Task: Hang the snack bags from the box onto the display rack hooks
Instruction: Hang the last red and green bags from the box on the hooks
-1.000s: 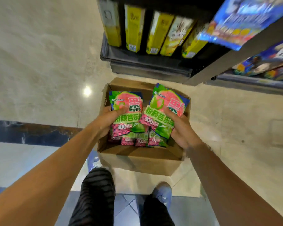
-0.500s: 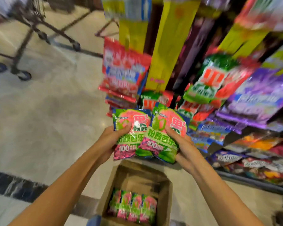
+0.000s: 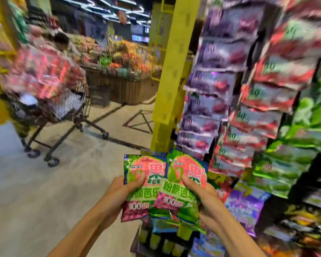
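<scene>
My left hand [image 3: 121, 191] grips a green and pink snack bag [image 3: 143, 184] by its left side, thumb on the front. My right hand [image 3: 204, 199] grips a second matching snack bag [image 3: 182, 188] that overlaps the first one's right edge. Both bags are held upright at chest height, in front of the display rack [image 3: 248, 108], which is blurred and hung with rows of purple, red and green bags. The hooks themselves are hidden behind the bags. The box is out of view.
A yellow pillar [image 3: 172, 75] stands just left of the rack. A black shopping cart [image 3: 50, 115] loaded with goods stands on the floor at left, with a person behind it. Lower shelves [image 3: 174, 242] with packets lie under my hands.
I have raised both bags from the box up to the rack, and my view has swung upward. The box has dropped out of sight below.
</scene>
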